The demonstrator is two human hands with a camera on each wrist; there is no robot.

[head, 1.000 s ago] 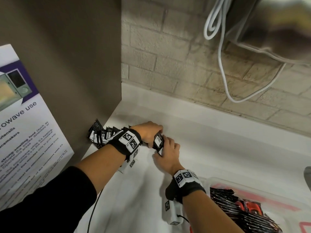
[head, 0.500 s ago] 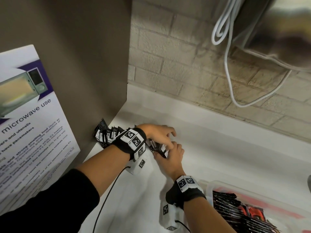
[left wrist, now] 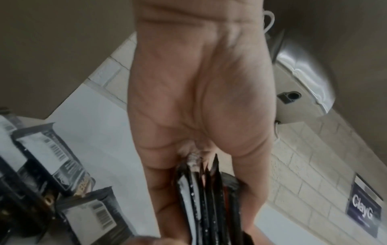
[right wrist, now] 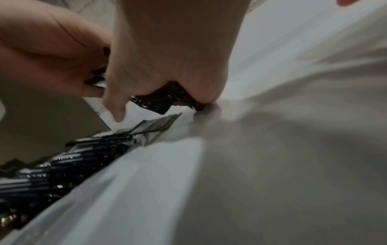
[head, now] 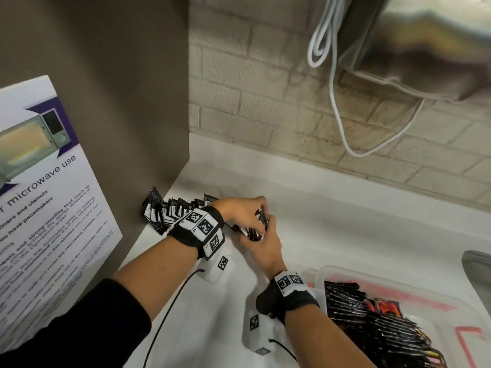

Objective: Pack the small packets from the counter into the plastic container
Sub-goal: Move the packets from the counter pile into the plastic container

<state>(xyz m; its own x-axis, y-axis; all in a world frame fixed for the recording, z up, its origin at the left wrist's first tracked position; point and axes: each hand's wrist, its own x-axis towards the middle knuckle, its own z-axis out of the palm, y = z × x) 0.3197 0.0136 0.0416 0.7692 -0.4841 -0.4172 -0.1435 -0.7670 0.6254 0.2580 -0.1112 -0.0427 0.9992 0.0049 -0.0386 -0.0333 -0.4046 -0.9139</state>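
Observation:
On the white counter [head: 345, 229] both hands meet around a bunch of small black packets [head: 251, 232]. My left hand [head: 255, 216] curls over the bunch from above, and my right hand [head: 261, 243] grips it from below. The left wrist view shows the packets [left wrist: 207, 190] edge-on, pinched between the fingers. From the right wrist, the bunch [right wrist: 165, 97] shows under the right hand. More packets [head: 170, 211] stand in a row by the brown panel. The clear plastic container [head: 414, 293] at the lower right holds many packets [head: 372, 328].
A brown side panel [head: 119, 102] carries a microwave-use poster [head: 47, 208] on the left. A brick wall runs behind the counter, with a white cable [head: 334, 102] hanging under a metal dispenser [head: 425, 49]. A metal edge [head: 478, 269] shows at far right.
A second ago a single packet stood upright between the hands. The left hand's fingers then spread over more packets, and both hands now close on a low bunch of them.

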